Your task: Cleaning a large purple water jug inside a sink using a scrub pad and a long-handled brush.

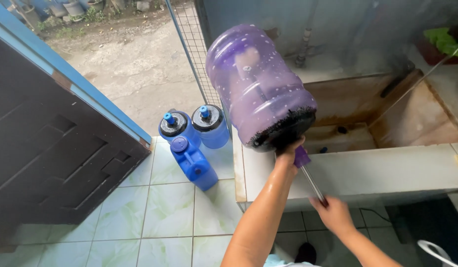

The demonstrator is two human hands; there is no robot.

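Our left hand (pixel 289 152) grips the upturned purple water jug (pixel 258 84) at its neck; our right hand (pixel 333 211), nearer, clasps the brush rod (pixel 313 183) running up inside.

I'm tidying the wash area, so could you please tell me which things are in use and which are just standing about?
In use:
- purple water jug, held upturned at its neck by the left hand
- brush rod running into the jug, gripped by the right hand
- sink

Standing about:
- two round blue jugs
- blue jerrycan
- dark door
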